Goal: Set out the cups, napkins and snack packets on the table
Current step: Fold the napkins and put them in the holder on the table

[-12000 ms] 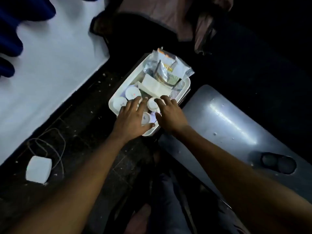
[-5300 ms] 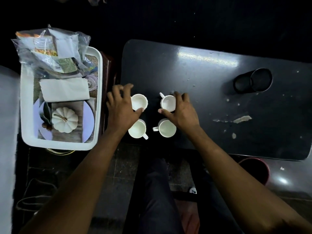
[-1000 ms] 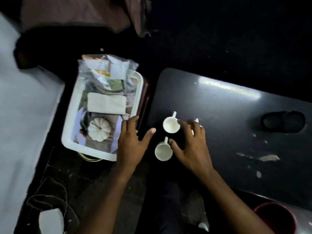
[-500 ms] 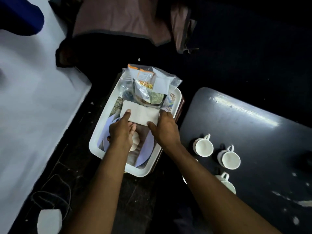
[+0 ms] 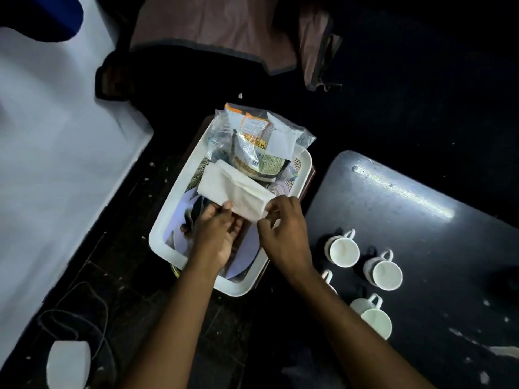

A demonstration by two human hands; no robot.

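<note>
Napkins (image 5: 234, 190) are up off the tray (image 5: 304, 167) now, a folded white stack pinched along its near edge: left hand (image 5: 216, 234) thumb on top at the near-left, right hand (image 5: 283, 231) fingertips closed on the near-right corner. Long axis of the stack runs from far-left to near-right, so its low end already points toward the table (image 5: 421, 209). Table sits off to the right, and the right hand is the nearer one, so I'd guess the carry swings rightward with that hand leading. Four cups (image 5: 344, 251) are already out near the table's left edge, one half hidden behind the right forearm. Snack packets (image 5: 252, 141) are in their clear bag at the tray's far end, untouched.
</note>
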